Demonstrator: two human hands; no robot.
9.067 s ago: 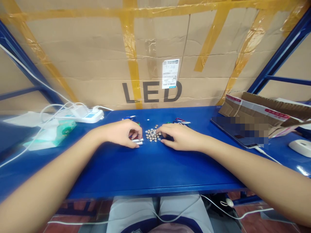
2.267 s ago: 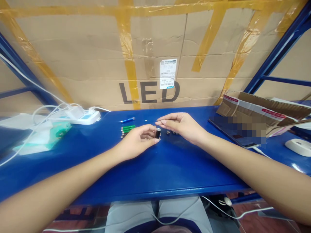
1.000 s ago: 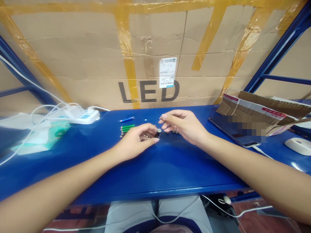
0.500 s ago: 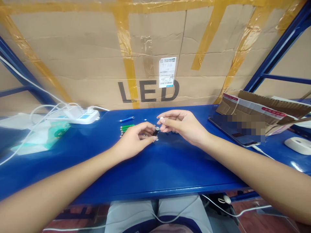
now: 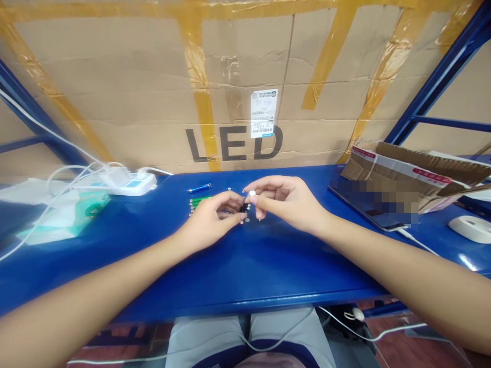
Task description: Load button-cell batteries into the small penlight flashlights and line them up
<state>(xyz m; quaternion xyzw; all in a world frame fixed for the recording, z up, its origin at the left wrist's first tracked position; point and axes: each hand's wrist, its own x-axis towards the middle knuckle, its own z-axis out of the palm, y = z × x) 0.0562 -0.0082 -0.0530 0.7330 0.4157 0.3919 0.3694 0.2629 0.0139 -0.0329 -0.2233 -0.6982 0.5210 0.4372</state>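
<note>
My left hand (image 5: 215,221) rests on the blue table (image 5: 245,266) with its fingers closed round a small dark tube (image 5: 243,206), held tilted. My right hand (image 5: 286,200) hovers just right of it, thumb and forefinger pinching a small silver button cell (image 5: 252,193) right at the tube's upper end. Another button cell (image 5: 247,220) lies on the table under the hands. Green pen-like sticks (image 5: 199,201) and a blue one (image 5: 200,188) lie behind my left hand.
A large cardboard box marked LED (image 5: 238,87) stands along the back. A white power strip with cables (image 5: 126,181) and a teal packet (image 5: 76,214) sit at the left. A tablet (image 5: 368,204), an open carton (image 5: 418,176) and a white device (image 5: 470,227) lie at the right.
My right hand has come down and left, bringing the button cell to the end of the tube. My left hand has tilted the tube toward it. Since the earliest frame the heap of cells is out of sight.
</note>
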